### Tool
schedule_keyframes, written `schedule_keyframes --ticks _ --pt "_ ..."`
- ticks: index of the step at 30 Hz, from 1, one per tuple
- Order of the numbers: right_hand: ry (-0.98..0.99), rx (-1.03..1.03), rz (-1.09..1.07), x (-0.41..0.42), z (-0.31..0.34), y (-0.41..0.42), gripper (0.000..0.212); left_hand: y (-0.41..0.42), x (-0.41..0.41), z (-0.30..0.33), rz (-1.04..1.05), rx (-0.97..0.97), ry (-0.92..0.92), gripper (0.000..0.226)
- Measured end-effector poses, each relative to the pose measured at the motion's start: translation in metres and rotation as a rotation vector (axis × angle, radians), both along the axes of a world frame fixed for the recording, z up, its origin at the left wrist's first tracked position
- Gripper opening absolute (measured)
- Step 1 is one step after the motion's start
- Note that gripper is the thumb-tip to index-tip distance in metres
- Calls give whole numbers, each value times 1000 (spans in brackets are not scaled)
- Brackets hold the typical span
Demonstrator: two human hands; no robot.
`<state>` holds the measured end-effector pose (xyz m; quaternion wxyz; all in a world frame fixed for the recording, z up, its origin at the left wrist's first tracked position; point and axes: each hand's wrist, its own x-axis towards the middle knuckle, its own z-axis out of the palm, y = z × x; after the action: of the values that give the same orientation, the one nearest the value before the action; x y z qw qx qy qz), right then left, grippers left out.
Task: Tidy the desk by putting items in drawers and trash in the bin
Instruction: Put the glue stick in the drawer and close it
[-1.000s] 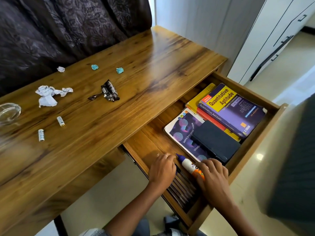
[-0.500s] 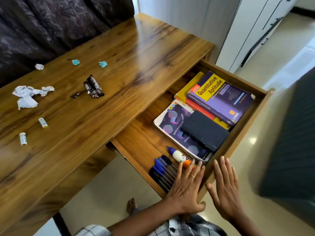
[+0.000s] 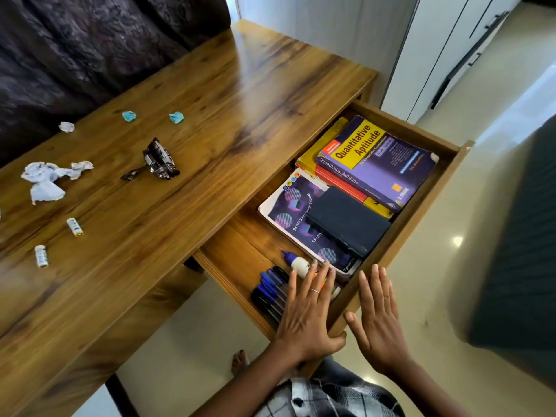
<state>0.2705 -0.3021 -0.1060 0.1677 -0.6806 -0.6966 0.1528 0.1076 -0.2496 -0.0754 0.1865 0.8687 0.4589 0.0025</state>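
Observation:
The wooden desk's drawer point(image 3: 433, 188) stands pulled out to the right. Inside lie stacked books point(image 3: 376, 164), a purple notebook point(image 3: 294, 206), a dark case point(image 3: 349, 225), a glue bottle point(image 3: 298, 263) and several pens point(image 3: 270, 290). My left hand point(image 3: 307, 317) lies flat with straight fingers over the drawer's near corner, above the pens and glue. My right hand point(image 3: 379, 317) is flat with straight fingers against the drawer's front panel. On the desktop point(image 3: 210, 94) lie crumpled white paper point(image 3: 45, 182), a dark wrapper point(image 3: 156, 161), two teal scraps point(image 3: 129, 116), a small white scrap point(image 3: 66, 127) and two batteries point(image 3: 74, 227).
A dark patterned curtain point(image 3: 90, 40) hangs behind the desk. White cabinets point(image 3: 451, 40) stand at the far right. A dark blurred object point(image 3: 520, 251) fills the right edge. A bare foot point(image 3: 239, 359) is on the tiled floor below the drawer.
Both hands have left the drawer's inside, where they were at the pens and glue, and now lie flat at its near corner and front panel. The view shifted slightly.

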Motion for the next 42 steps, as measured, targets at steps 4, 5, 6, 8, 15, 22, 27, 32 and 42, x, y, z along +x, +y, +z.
schedule_keyframes --ticks 4,5,6,8,15,22,27,32,42 --pt "7 17 24 -12 -2 18 68 11 -14 3 113 26 22 111" --pt "10 24 32 -16 -2 23 68 14 -18 3 141 44 29 111" --pt "13 29 39 -19 -3 28 68 17 -22 5 167 62 44 111" --pt "22 32 48 -26 -4 38 68 23 -30 7 228 89 66 113" --pt "21 37 101 -52 -6 81 70 45 -58 17 503 172 118 126" --pt "-173 41 218 -75 2 132 72 76 -89 23 693 233 231 139" --pt "-329 143 339 -98 24 172 87 96 -107 24 771 273 266 137" --pt "-461 242 586 -127 44 208 81 107 -112 20 781 258 209 118" --pt "-292 442 660 -139 48 237 49 120 -110 9 801 411 233 87"
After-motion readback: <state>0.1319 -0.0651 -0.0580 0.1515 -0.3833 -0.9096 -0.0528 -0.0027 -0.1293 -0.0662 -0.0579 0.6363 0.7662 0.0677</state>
